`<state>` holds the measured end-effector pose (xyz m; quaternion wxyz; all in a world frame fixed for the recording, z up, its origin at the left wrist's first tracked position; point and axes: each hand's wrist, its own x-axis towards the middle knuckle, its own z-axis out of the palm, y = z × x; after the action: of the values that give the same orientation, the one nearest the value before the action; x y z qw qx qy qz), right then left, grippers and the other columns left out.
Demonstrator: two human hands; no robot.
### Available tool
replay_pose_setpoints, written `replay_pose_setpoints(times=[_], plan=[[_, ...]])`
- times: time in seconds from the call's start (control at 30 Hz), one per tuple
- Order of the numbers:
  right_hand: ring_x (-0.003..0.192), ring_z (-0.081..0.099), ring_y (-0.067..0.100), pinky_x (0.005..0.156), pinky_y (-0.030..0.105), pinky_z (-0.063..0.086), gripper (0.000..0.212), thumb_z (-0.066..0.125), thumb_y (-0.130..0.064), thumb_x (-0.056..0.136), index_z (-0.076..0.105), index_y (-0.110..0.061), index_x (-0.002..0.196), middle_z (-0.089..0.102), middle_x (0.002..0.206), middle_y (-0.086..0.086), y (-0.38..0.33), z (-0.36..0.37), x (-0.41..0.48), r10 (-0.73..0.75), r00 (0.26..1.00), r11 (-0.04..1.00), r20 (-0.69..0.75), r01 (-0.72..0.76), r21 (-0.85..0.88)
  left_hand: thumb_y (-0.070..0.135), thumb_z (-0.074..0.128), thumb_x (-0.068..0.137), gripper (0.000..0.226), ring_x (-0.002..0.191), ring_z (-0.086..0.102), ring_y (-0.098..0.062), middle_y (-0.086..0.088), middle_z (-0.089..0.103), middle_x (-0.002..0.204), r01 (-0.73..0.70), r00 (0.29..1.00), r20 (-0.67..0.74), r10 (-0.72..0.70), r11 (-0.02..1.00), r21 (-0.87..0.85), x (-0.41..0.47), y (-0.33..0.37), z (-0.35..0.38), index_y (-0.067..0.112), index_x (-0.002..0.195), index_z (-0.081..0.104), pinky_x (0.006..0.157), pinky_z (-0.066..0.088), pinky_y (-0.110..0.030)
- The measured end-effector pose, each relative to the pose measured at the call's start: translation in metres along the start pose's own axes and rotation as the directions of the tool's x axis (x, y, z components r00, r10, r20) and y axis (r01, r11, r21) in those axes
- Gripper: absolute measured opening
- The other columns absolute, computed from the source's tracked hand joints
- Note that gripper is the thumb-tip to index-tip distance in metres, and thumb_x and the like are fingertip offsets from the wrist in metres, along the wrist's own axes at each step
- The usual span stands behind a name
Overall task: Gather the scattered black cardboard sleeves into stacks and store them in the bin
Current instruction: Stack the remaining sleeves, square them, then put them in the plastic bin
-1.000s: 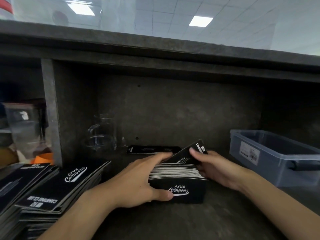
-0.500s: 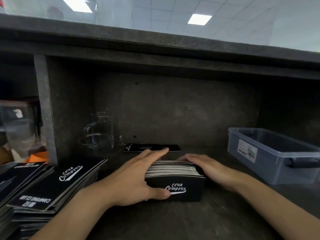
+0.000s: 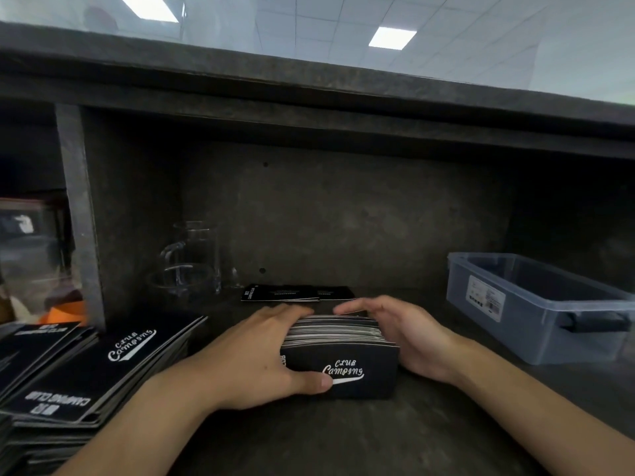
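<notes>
A stack of black cardboard sleeves (image 3: pixel 343 369) printed "Club Camping" stands on edge in the middle of the dark shelf. My left hand (image 3: pixel 261 359) grips its left end, thumb on the front face and fingers over the top. My right hand (image 3: pixel 405 334) presses against the right end with fairly straight fingers reaching along the far side. A few loose sleeves (image 3: pixel 299 293) lie flat behind the stack. A big slanting pile of sleeves (image 3: pixel 103 369) sits at the left. The clear plastic bin (image 3: pixel 536 338) stands at the right, with nothing visible inside.
A glass pitcher (image 3: pixel 192 259) stands at the back left, next to a grey upright divider (image 3: pixel 80 218). Beyond the divider are a clear container and something orange (image 3: pixel 65 312). A thick shelf board (image 3: pixel 309 97) overhangs the space.
A second ago my right hand held one sleeve tilted above the stack. That sleeve now sits in the stack, and my right hand has come down against the stack's right end.
</notes>
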<state>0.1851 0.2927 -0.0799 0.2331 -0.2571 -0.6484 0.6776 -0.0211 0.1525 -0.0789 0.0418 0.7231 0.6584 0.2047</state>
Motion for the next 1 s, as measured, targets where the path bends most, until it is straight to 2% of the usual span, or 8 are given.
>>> replay_pose_setpoints(times=[0.1,0.27,0.47,0.6,0.67,0.73,0.83,1.0], plan=[[0.106,0.072,0.018,0.082,0.025,0.056,0.034,0.046,-0.020,0.104,0.069,-0.005,0.124,0.074,0.121,0.014,-0.003,-0.002,-0.003,-0.001,1.000,0.990,-0.028,-0.003,-0.139,0.071,0.074,0.073,0.083,0.126,0.042,0.005,0.031,0.044,0.134,-0.003,1.000,-0.011,0.003,1.000,0.002,-0.001,0.001,0.000,0.045,0.143,0.037,0.109,0.036,-0.021],[0.111,0.071,0.022,0.089,0.029,0.055,0.022,0.064,-0.015,0.097,0.077,-0.011,0.114,0.077,0.114,0.008,-0.012,-0.020,-0.008,-0.153,0.987,0.912,-0.047,0.122,-0.391,0.076,0.072,0.066,0.079,0.118,0.051,0.007,0.031,0.053,0.127,-0.013,1.000,-0.002,0.013,0.999,-0.044,0.000,-0.002,-0.001,0.047,0.133,0.044,0.105,0.046,-0.029],[0.099,0.075,0.017,0.079,0.027,0.058,0.020,0.069,-0.021,0.094,0.079,-0.013,0.109,0.079,0.106,0.003,-0.016,-0.022,-0.010,-0.218,0.974,0.869,-0.055,0.168,-0.466,0.078,0.072,0.063,0.082,0.116,0.055,0.008,0.031,0.056,0.127,-0.015,1.000,0.019,0.016,0.998,-0.068,-0.001,0.000,-0.004,0.046,0.134,0.046,0.103,0.049,-0.029],[0.083,0.072,0.007,0.067,0.020,0.056,0.010,0.068,-0.020,0.096,0.078,-0.020,0.096,0.079,0.091,-0.003,-0.019,-0.036,-0.006,-0.448,0.864,0.721,-0.227,0.199,-0.664,0.078,0.073,0.065,0.096,0.125,0.051,0.005,0.032,0.049,0.138,-0.009,1.000,0.024,0.010,0.999,-0.044,-0.003,0.001,-0.006,0.048,0.147,0.033,0.109,0.044,-0.027],[0.073,0.067,0.005,0.057,0.017,0.049,0.010,0.066,-0.016,0.098,0.074,-0.021,0.094,0.076,0.083,-0.003,-0.016,-0.047,-0.002,-0.495,0.787,0.743,-0.368,0.164,-0.649,0.075,0.075,0.068,0.104,0.132,0.044,0.003,0.032,0.039,0.147,0.003,0.999,0.035,-0.002,0.999,-0.034,-0.004,0.002,-0.006,0.050,0.152,0.019,0.113,0.038,-0.024],[0.065,0.060,0.011,0.049,0.021,0.044,0.008,0.062,-0.012,0.100,0.070,-0.016,0.101,0.071,0.085,0.004,-0.012,-0.051,0.002,-0.345,0.800,0.871,-0.491,0.079,-0.485,0.076,0.074,0.069,0.111,0.137,0.038,0.002,0.032,0.026,0.153,-0.004,0.999,0.032,0.005,0.999,-0.034,-0.006,0.003,-0.006,0.050,0.154,0.009,0.116,0.033,-0.024],[0.048,0.045,0.009,0.039,0.020,0.034,0.012,0.056,-0.010,0.102,0.068,-0.007,0.100,0.057,0.076,0.007,-0.004,-0.041,0.002,0.001,0.899,0.955,-0.438,-0.131,-0.266,0.076,0.073,0.069,0.116,0.140,0.034,0.000,0.037,0.009,0.155,-0.014,0.998,0.053,0.017,0.999,-0.049,-0.007,0.003,-0.007,0.054,0.154,-0.003,0.118,0.032,-0.027],[0.043,0.034,0.012,0.039,0.020,0.023,0.025,0.053,-0.030,0.100,0.061,-0.015,0.082,0.043,0.062,0.003,0.001,-0.006,0.001,-0.001,0.922,0.914,-0.387,-0.156,-0.375,0.073,0.070,0.076,0.106,0.141,0.028,0.006,0.040,0.010,0.153,-0.055,0.995,0.077,0.060,0.997,-0.059,-0.010,0.005,-0.008,0.057,0.154,0.000,0.119,0.030,-0.026]])
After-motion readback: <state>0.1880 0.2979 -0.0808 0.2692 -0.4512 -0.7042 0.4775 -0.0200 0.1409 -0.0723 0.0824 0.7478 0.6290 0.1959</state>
